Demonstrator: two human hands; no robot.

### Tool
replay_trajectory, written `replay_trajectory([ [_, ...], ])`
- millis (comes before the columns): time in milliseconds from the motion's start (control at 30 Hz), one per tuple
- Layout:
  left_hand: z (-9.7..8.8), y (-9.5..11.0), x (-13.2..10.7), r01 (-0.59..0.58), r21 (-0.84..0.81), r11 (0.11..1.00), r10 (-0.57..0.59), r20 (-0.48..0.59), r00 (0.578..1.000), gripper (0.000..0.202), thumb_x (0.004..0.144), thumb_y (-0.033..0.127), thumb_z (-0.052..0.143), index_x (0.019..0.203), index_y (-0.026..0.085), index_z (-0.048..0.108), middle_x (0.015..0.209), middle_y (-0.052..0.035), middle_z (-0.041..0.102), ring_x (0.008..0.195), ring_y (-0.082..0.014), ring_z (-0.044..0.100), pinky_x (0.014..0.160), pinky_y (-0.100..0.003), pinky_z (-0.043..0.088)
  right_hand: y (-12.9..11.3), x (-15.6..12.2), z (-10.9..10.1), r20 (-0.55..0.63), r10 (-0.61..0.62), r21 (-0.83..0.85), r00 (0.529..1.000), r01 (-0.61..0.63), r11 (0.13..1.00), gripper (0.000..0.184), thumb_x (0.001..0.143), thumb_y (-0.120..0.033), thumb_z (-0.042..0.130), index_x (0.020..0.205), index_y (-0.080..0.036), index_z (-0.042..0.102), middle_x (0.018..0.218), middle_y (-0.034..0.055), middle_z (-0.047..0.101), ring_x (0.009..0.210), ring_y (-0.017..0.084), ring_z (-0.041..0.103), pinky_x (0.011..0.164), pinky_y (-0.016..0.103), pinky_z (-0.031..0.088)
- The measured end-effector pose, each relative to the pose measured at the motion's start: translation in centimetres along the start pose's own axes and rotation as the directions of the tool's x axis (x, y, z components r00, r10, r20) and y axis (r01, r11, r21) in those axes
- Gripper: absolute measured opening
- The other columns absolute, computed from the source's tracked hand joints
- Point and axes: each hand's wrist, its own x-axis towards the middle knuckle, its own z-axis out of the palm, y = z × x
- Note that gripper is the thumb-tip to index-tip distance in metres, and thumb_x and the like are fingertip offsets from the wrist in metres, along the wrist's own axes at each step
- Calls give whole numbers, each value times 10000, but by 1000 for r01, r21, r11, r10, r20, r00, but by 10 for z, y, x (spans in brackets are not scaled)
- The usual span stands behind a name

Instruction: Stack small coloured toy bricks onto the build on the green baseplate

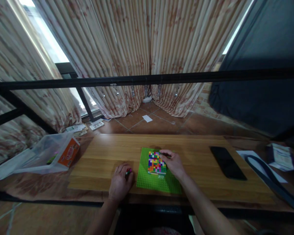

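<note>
A green studded baseplate [159, 184] lies on the wooden board [100, 160] in front of me. On it stands a block of small multicoloured bricks [156, 162]. My right hand [173, 163] rests on the block's right upper edge, its fingers pinched on a small green piece. To the left of the baseplate, my left hand [121, 182] lies on the board, curled around some small coloured bricks [128, 171].
A black phone [227, 166] lies on the board at the right. A clear plastic box [42, 156] with an orange carton [69, 153] sits at the left. Papers, a dark strap [267, 178] and a small box [280, 156] lie far right. A black bar [147, 79] crosses ahead.
</note>
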Motion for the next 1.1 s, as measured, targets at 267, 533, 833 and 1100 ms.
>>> replay_trajectory([
  [267,0,-7,-9,107,-111,988,-107,1,994,498,759,150,546,1250,196,480,1153,-92,622,1088,-264,573,974,-472,470,-57,-58,38,122,-372,-220,920,390,894,196,898,-248,504,968,-240,688,975,42,678,950,183,616,871,330,474],
  [533,4,-23,-17,154,-381,912,-174,-20,984,729,696,61,465,1404,173,332,1325,-119,545,1248,-232,513,1088,-453,399,-25,-72,116,460,-167,-546,872,426,721,305,814,-24,439,892,-197,678,905,75,645,901,208,583,821,313,444],
  [833,7,-27,-17,176,-421,890,-203,-19,979,733,676,53,468,1392,170,362,1335,-130,549,1255,-236,519,1092,-455,406,-21,-59,128,461,-45,-623,886,359,695,246,859,-76,447,766,-193,642,885,74,636,852,192,573,754,280,411],
  [1100,5,-20,-14,154,-188,970,-163,-38,986,522,768,189,539,1288,184,493,1250,-124,604,1173,-256,570,1018,-461,472,-32,-80,111,355,-226,-423,907,371,827,158,822,-131,503,743,-210,614,753,20,615,706,163,571,680,272,429],
])
